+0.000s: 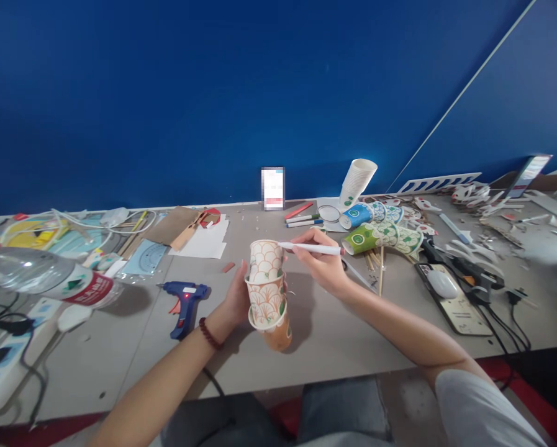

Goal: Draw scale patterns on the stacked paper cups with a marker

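A stack of orange-patterned paper cups [267, 299] stands tilted above the table in front of me, joined one into another. My left hand [238, 292] grips the stack from its left side, the fingers partly hidden behind it. In my right hand [322, 264] is a white marker [316, 248], pinched between thumb and fingers, its tip at the top cup's rim. A blue hot glue gun [186, 301] with a red light lies left of my left hand. Right of my right hand lie a green cup stack [380, 238] and a blue cup stack [371, 214].
A large water bottle [49, 276] and a power strip [20, 354] occupy the left. At the wall stand a phone [273, 189] and a white cup stack [358, 181]. Several markers [303, 220] lie near them. On the right are a mouse [441, 284] on a phone and a black glue gun [483, 276].
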